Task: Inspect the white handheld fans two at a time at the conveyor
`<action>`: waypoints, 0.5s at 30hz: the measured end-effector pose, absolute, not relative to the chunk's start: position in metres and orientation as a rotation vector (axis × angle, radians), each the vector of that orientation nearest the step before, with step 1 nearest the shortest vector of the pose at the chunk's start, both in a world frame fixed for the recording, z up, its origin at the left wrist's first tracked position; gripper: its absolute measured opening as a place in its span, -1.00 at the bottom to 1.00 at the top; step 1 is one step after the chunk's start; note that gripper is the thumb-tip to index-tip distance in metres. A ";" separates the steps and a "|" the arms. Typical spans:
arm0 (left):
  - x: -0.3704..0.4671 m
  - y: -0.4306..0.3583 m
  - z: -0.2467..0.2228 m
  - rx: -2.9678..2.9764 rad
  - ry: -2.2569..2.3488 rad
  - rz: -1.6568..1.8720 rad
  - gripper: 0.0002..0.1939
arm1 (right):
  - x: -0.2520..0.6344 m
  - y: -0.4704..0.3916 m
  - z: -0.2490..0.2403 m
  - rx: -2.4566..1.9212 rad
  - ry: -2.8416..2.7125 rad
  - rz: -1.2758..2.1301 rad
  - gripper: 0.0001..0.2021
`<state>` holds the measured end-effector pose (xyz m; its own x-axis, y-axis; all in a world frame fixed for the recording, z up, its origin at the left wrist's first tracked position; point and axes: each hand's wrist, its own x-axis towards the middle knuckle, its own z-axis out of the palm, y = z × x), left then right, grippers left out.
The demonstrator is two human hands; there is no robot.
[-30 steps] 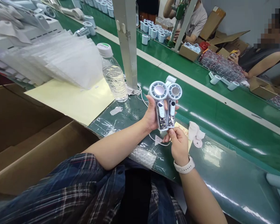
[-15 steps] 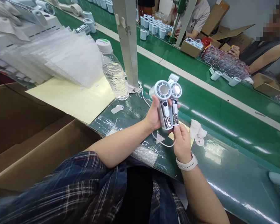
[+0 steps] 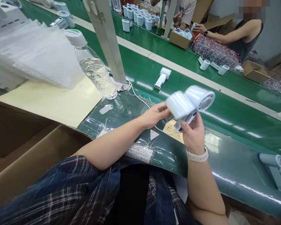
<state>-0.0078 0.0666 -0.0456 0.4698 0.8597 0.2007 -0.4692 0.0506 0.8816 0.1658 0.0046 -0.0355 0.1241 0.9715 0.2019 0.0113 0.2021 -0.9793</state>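
Observation:
Two light-blue handheld fans are held up side by side over the bench edge, tilted and partly overlapping. My left hand (image 3: 155, 115) has its fingers closed at the left side of the nearer fan (image 3: 180, 105), whose round back faces me. Around the handles, my right hand (image 3: 194, 134), with a pale watch strap at the wrist, is closed on the farther fan (image 3: 199, 97), its grille turned to the right. Fingers and the nearer fan hide most of the handles. A white cable (image 3: 140, 99) runs over the bench below my hands.
A water bottle (image 3: 93, 68) stands beside a metal post (image 3: 107, 40). Clear plastic bags (image 3: 44, 53) lie on yellow paper (image 3: 49, 100). One fan (image 3: 163, 77) lies on the green conveyor (image 3: 140, 67), another (image 3: 275, 165) at right. Across it, two people work near a carton (image 3: 180, 39).
The two fans have been turned from grilles facing me to backs and sides, and moved right. My left hand has shifted to the fan's side; my right hand has moved up. The view has swung right.

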 end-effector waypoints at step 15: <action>-0.014 0.057 -0.031 1.016 0.438 0.938 -0.44 | 0.161 0.003 -0.028 -1.062 -1.086 1.152 -0.71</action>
<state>-0.0141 0.0573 -0.0314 0.5521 0.8279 0.0990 -0.4559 0.2003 0.8672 0.1613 0.0033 -0.0279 0.0832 0.9924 0.0910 -0.1487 0.1027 -0.9835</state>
